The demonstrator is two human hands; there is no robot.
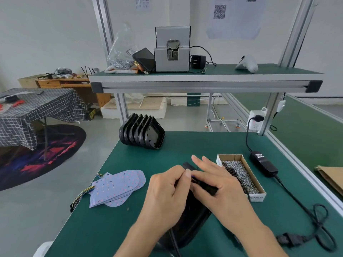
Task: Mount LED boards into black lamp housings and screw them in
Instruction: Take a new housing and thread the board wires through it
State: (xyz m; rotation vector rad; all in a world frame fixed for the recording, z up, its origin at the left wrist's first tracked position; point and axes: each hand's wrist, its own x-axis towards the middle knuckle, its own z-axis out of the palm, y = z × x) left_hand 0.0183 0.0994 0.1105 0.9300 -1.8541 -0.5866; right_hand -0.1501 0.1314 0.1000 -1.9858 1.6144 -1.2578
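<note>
A black lamp housing (193, 219) lies on the green bench in front of me, mostly covered by both hands. My left hand (167, 191) curls over its upper left part, fingertips pinching something small at its top. My right hand (217, 182) meets it there, thumb and forefinger pinching the same spot (193, 178), the other fingers stretched out. What they pinch is too hidden to name. A fanned stack of pale LED boards (117, 188) with coloured wires lies to the left. Several black housings (142, 134) stand stacked at the bench's far edge.
A cardboard box of screws (241, 175) sits right of my hands with a black coiled cable across it. A black power adapter (263, 163) and its cord run along the right side. A grey screw feeder (172, 51) stands on the upper shelf.
</note>
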